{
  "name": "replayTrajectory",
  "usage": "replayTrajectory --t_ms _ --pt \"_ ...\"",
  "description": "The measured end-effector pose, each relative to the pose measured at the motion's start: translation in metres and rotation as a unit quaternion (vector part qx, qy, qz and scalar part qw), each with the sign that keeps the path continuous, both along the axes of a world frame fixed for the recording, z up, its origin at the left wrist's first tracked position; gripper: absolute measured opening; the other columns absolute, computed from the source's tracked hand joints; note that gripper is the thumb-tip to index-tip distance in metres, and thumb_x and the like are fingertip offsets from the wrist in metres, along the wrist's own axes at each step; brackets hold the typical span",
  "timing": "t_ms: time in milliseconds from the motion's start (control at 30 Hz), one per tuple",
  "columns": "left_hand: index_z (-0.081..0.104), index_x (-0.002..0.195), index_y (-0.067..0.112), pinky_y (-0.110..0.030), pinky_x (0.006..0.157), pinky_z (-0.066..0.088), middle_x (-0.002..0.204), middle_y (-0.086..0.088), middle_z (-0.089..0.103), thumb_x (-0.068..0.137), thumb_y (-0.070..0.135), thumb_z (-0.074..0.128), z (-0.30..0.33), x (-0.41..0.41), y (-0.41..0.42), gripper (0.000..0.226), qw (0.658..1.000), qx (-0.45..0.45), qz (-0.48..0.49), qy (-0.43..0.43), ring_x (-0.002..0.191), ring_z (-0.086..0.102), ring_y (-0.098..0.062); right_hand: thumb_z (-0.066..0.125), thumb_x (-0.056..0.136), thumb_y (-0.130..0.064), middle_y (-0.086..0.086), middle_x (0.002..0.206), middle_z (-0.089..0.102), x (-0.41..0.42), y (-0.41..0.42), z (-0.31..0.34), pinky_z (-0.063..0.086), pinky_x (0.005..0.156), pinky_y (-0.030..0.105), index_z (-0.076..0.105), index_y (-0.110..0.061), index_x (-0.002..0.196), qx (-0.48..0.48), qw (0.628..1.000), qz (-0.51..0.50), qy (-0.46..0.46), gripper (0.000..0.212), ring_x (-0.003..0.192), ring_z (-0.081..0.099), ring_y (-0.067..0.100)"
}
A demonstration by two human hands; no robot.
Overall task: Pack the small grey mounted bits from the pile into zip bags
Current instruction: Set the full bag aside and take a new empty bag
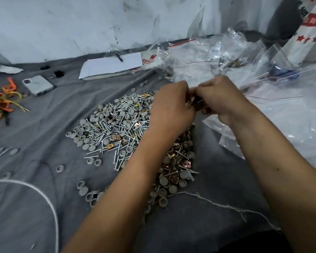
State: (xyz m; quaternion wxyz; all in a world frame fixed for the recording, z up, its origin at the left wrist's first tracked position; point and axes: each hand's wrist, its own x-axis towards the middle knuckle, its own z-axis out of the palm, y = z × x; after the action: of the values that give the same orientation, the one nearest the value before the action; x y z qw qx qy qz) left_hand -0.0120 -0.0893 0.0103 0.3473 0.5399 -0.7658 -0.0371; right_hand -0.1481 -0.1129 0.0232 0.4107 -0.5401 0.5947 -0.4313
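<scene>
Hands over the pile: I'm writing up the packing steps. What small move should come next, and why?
Probably press the bag shut and lay it aside. Both hands, left and right, pinch something small and dark together above the pile; the view is too blurred to tell whether it is already sealed.

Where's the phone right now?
In the head view the phone lies on the grey cloth at the far left, between the tangle of orange and yellow bands and the white notepad.

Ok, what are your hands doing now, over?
Left hand and right hand together, pinching a small zip bag. Pile of grey bits waiting below. Nothing blocking.
</scene>
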Motion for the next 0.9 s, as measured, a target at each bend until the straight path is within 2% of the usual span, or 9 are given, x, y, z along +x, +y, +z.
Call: replayTrajectory --t_ms 100,200,267,333,367,433,500,667,900 --pt "0.062 0.094 0.016 -0.032 0.077 0.049 0.094 0.001 0.065 0.081 0.024 0.078 -0.005 0.045 0.011 0.022 0.998 -0.030 -0.027 0.053 0.089 0.059 -0.018 0.070 0.095 -0.011 0.008 0.068 0.072 0.032 0.008 0.011 0.043 0.043 0.021 0.072 -0.007 0.082 -0.014 0.996 0.058 -0.074 0.014 0.051 0.062 0.014" --pt "0.062 0.113 0.026 -0.022 0.090 0.049 0.117 0.008 0.065 0.082 0.057 0.073 -0.011 0.096 0.031 0.045 0.971 0.040 -0.046 0.231 0.111 0.062 -0.005 0.065 0.098 -0.011 0.007 0.074 0.074 0.061 0.018 0.020 0.040 0.044 0.023 0.071 -0.010 0.090 -0.011 0.982 0.145 -0.117 0.010 0.057 0.063 0.015" --pt "0.061 0.121 0.028 -0.027 0.098 0.052 0.123 0.012 0.066 0.086 0.068 0.056 -0.019 0.128 0.041 0.053 0.913 0.086 -0.011 0.399 0.116 0.062 0.000 0.063 0.099 -0.009 0.009 0.082 0.074 0.079 0.025 0.023 0.038 0.044 0.022 0.067 -0.005 0.102 0.008 0.953 0.246 -0.178 0.007 0.065 0.063 0.016" --pt "0.058 0.132 0.022 -0.043 0.106 0.054 0.133 0.000 0.067 0.092 0.069 0.048 -0.026 0.158 0.046 0.063 0.834 0.169 0.001 0.525 0.123 0.064 -0.014 0.062 0.096 -0.008 0.008 0.082 0.070 0.096 0.031 0.021 0.041 0.045 0.019 0.063 -0.003 0.105 0.017 0.899 0.341 -0.273 0.010 0.068 0.062 0.014" --pt "0.058 0.137 0.018 -0.044 0.101 0.057 0.134 -0.006 0.068 0.097 0.064 0.046 -0.029 0.169 0.048 0.062 0.798 0.218 -0.027 0.561 0.119 0.067 -0.020 0.062 0.095 -0.008 0.005 0.082 0.068 0.103 0.032 0.019 0.042 0.047 0.018 0.062 -0.004 0.104 0.012 0.878 0.368 -0.305 0.009 0.069 0.061 0.012" --pt "0.062 0.135 0.009 -0.033 0.078 0.064 0.125 -0.012 0.071 0.105 0.043 0.051 -0.032 0.183 0.053 0.047 0.758 0.271 -0.074 0.588 0.099 0.073 -0.021 0.065 0.092 -0.011 0.000 0.080 0.066 0.117 0.031 0.012 0.041 0.049 0.018 0.063 -0.005 0.101 -0.003 0.868 0.383 -0.316 0.011 0.067 0.058 0.009" --pt "0.062 0.132 -0.003 -0.023 0.061 0.060 0.113 -0.017 0.069 0.098 0.015 0.062 -0.036 0.187 0.054 0.038 0.749 0.262 -0.044 0.607 0.079 0.072 -0.015 0.069 0.086 -0.014 0.000 0.079 0.068 0.123 0.028 0.002 0.041 0.050 0.018 0.066 -0.005 0.102 0.002 0.895 0.343 -0.286 0.019 0.066 0.056 0.010" --pt "0.065 0.114 -0.005 -0.028 0.074 0.065 0.090 -0.009 0.077 0.090 -0.010 0.066 -0.046 0.196 0.048 0.024 0.714 0.213 0.030 0.667 0.074 0.073 -0.016 0.078 0.072 -0.017 0.003 0.086 0.076 0.107 0.014 -0.026 0.051 0.061 0.024 0.068 -0.002 0.118 0.035 0.949 0.198 -0.244 0.049 0.071 0.068 0.012" --pt "0.061 0.114 -0.003 -0.024 0.066 0.062 0.088 -0.019 0.079 0.082 -0.018 0.072 -0.048 0.196 0.049 0.036 0.700 0.200 0.087 0.681 0.079 0.079 -0.025 0.076 0.077 -0.018 0.004 0.084 0.073 0.087 0.002 -0.045 0.047 0.055 0.017 0.075 -0.006 0.096 0.035 0.951 0.176 -0.253 0.023 0.069 0.060 0.009"
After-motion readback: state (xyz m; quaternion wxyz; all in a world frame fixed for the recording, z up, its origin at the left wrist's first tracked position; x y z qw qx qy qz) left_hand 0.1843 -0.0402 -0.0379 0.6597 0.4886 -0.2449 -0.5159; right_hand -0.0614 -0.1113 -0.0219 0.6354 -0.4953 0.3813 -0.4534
